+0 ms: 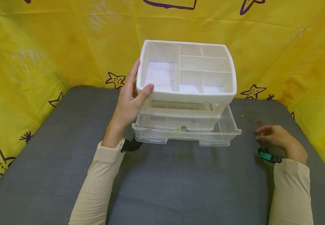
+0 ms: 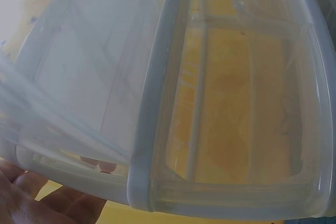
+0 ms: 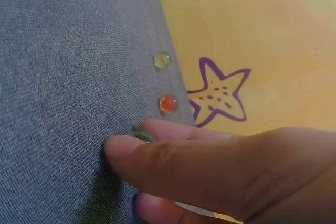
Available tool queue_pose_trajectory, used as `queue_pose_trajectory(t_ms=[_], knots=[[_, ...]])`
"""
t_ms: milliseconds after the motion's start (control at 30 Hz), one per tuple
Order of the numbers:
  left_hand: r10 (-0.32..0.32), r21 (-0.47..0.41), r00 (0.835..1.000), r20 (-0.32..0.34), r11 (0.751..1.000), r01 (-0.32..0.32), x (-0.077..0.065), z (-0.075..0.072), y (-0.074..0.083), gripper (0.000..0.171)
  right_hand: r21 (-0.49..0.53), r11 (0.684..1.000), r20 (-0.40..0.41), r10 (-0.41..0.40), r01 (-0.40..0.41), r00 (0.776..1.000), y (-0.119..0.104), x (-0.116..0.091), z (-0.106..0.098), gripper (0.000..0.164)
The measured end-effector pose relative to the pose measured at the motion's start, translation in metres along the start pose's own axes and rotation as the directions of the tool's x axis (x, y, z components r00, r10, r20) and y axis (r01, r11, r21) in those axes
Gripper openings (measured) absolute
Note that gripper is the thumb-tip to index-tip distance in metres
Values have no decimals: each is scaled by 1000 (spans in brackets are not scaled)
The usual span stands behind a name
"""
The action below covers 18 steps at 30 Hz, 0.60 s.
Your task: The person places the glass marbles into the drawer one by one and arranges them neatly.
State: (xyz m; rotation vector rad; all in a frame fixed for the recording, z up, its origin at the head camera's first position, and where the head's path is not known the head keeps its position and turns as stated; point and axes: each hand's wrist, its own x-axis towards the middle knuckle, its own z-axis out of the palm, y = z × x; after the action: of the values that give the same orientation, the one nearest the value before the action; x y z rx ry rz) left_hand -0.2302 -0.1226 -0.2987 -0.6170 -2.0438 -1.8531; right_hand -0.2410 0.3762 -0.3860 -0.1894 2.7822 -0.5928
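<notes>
My left hand (image 1: 127, 104) grips the left side of a white plastic drawer organizer (image 1: 204, 97), its thumb over the front rim of the divided top tray. The clear drawer (image 1: 151, 136) beneath is pulled out. In it lie a brownish glass marble (image 1: 183, 128), a yellow-green one (image 1: 177, 130) and a partly hidden blue one. In the left wrist view the organizer (image 2: 142, 171) fills most of the frame, with fingertips below. My right hand (image 1: 277, 137) is low over the table at the right. Its thumb and finger pinch a greenish glass marble (image 3: 142, 135), mostly covered by the thumb.
Beyond the right hand lie a yellow-green marble (image 1: 242, 116), an orange marble (image 1: 251, 120) and a brownish marble (image 1: 259, 123). Everything stands on a grey cloth-covered table (image 1: 179, 187). A yellow curtain with starfish drawings (image 1: 66, 40) hangs behind and along both sides.
</notes>
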Motion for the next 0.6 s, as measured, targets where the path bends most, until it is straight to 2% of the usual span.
queue_pose_trajectory(t_ms=[267, 600], knots=[[-2, -1, 1000, -1, 1000, 2, 0, 0, 0, 75, 10, 1000, 46, 0, -1, 999, -6, 2, 1, 40], [-13, 4, 1000, -2, 1000, 13, 0, 0, 0, 75, 39, 999, -7, -20, 20, 1000, -12, 2, 3, 36]])
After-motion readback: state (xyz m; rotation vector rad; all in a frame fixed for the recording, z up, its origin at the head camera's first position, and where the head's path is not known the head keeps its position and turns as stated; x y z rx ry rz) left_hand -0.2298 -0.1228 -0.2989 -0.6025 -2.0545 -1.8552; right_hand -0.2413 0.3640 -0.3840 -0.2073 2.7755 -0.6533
